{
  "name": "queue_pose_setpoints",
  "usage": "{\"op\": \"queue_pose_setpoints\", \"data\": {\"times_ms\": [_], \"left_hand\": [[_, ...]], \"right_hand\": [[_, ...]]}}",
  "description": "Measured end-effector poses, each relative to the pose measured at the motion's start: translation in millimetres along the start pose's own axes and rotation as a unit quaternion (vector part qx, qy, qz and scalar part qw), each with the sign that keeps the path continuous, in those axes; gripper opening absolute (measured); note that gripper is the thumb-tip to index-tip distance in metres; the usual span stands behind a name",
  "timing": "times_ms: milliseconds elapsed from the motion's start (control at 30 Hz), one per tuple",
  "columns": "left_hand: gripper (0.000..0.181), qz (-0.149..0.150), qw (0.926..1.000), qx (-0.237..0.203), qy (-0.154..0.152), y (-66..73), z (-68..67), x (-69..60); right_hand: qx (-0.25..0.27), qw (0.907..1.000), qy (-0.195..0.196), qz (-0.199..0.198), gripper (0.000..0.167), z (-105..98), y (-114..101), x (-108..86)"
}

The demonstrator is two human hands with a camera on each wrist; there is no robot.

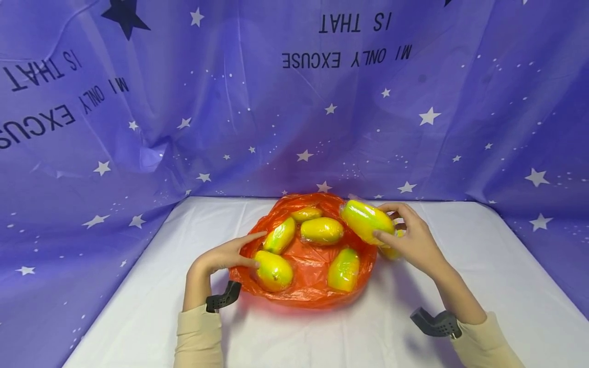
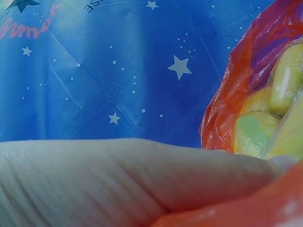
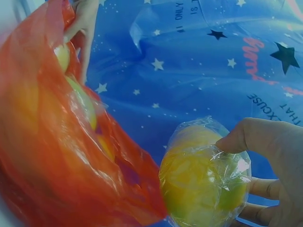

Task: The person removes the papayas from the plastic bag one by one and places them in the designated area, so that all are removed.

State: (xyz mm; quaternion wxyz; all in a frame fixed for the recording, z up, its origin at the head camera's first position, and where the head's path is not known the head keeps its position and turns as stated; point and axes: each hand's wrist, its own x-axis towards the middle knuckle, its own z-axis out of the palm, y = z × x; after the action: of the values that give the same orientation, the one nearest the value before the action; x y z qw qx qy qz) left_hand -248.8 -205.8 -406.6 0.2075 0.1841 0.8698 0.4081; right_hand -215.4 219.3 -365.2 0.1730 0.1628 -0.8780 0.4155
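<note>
A thin red plastic bag (image 1: 308, 301) lies wide with its mouth up, and several yellow-green mangoes wrapped in clear film sit in it, among them a middle mango (image 1: 322, 231) and a front-right mango (image 1: 344, 270). My left hand (image 1: 225, 254) holds the bag's left rim, its thumb touching the front-left mango (image 1: 274, 271). Over the bag's right rim, my right hand (image 1: 414, 240) grips a wrapped mango (image 1: 365, 220) between thumb and fingers; the right wrist view shows that mango (image 3: 203, 177) close up. Below it, another mango (image 1: 391, 251) is partly hidden by the right hand.
A white cloth (image 1: 488, 266) covers the table under the bag. Behind and at both sides hangs a purple-blue curtain (image 1: 276, 128) with stars and lettering. Dark wrist mounts (image 1: 436, 323) sit on both forearms.
</note>
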Motion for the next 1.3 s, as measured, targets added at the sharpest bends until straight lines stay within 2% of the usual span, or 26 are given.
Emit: {"op": "queue_pose_setpoints", "data": {"times_ms": [333,600,900,1067,1300], "left_hand": [[0.080,0.000,1.0000,0.002,0.001,-0.4,0.6,0.1],[0.080,0.002,1.0000,0.007,0.001,-2.3,-0.3,0.5],[0.080,0.001,1.0000,0.005,0.001,-2.8,-0.4,0.6],[0.080,-0.002,1.0000,0.003,0.001,-2.3,-0.6,-0.2],[0.080,0.006,1.0000,0.005,0.000,-2.7,-0.8,0.4]], "right_hand": [[-0.003,0.9997,0.013,0.018,0.044,-14.0,2.1,-0.5],[-0.014,0.9997,0.017,0.015,0.046,-18.1,7.9,0.8],[-0.021,0.9991,0.021,0.029,0.044,-23.8,12.3,2.1],[-0.022,0.9983,0.023,0.049,0.046,-27.2,14.2,1.8],[-0.036,0.9957,0.030,0.079,0.056,-34.4,17.5,0.1]]}}
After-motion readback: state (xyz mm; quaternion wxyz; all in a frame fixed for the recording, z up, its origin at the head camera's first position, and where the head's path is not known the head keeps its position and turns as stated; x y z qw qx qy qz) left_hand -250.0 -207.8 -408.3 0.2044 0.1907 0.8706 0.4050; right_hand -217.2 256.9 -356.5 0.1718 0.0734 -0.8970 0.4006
